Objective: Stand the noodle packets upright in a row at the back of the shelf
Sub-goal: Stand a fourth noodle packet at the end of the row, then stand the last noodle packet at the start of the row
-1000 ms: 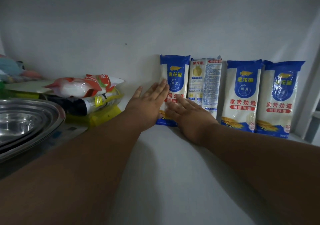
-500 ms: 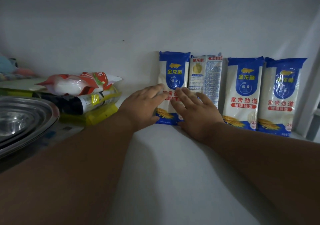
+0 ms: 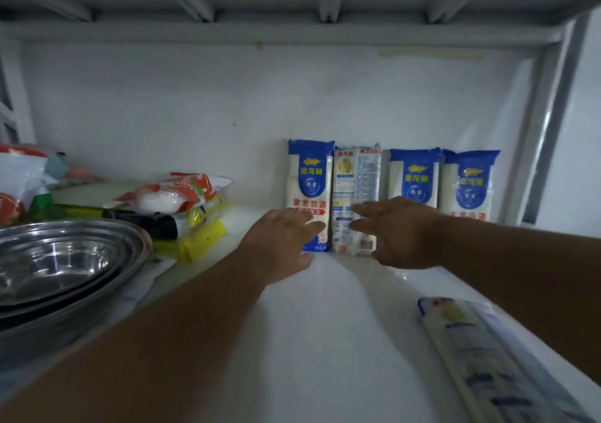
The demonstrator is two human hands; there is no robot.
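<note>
Several blue-and-white noodle packets stand upright in a row against the shelf's back wall. The leftmost packet (image 3: pixel 310 178) has my left hand (image 3: pixel 279 244) in front of its lower half, fingers spread, holding nothing. The second packet (image 3: pixel 356 182) shows its printed back. My right hand (image 3: pixel 400 230) hovers open before it and before the third packet (image 3: pixel 414 175). The fourth packet (image 3: pixel 470 183) stands at the right end. One more noodle packet (image 3: pixel 481 351) lies flat near the shelf's front right, partly under my right forearm.
Stacked steel bowls (image 3: pixel 55 266) fill the left front. Behind them lies a pile of food bags (image 3: pixel 169 195) on yellow packaging (image 3: pixel 201 244). The white shelf floor (image 3: pixel 325 325) runs between my arms. A metal upright (image 3: pixel 546 136) bounds the right side.
Both hands have drawn back from the leftmost packets and moved apart, the right hand shifting rightward. The view has pulled back, showing the shelf above and a flat packet at the front right.
</note>
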